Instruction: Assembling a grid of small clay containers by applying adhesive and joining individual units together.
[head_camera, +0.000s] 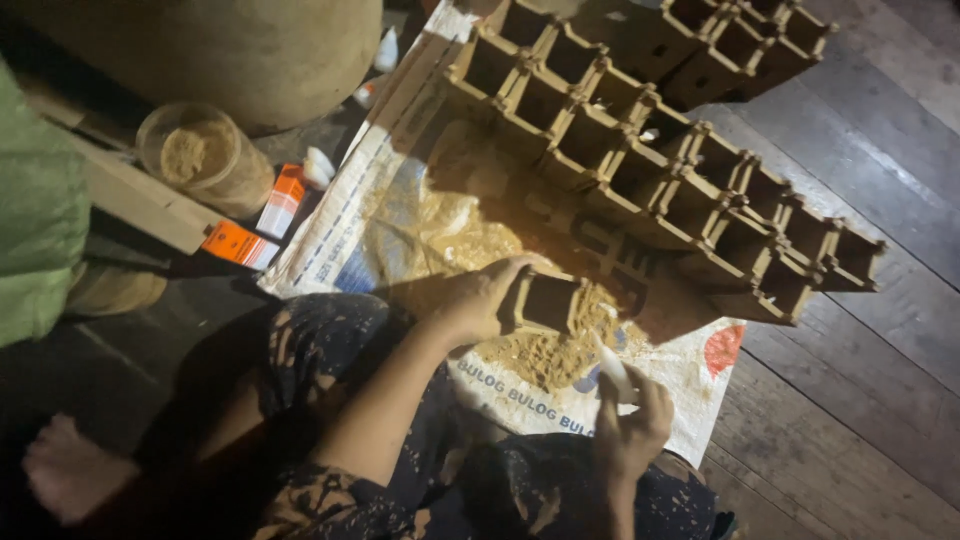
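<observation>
My left hand (478, 298) grips a small square open-topped wooden box (548, 302), holding it on its side over a pile of sawdust (545, 352). My right hand (630, 425) holds a small white glue bottle (612, 368) with its tip pointing up toward the box. Both hands hover above a white woven sack (400, 220) spread on the floor. Just beyond the held box, rows of several similar wooden boxes (660, 170) stand side by side.
A clear plastic jar of sawdust (205, 160) sits at upper left beside orange-and-white cartons (282, 200) and a wooden plank (130, 195). A large round brown object (220, 50) fills the top left. Dark wooden floorboards (860, 400) run to the right. My patterned trousers (330, 350) show below.
</observation>
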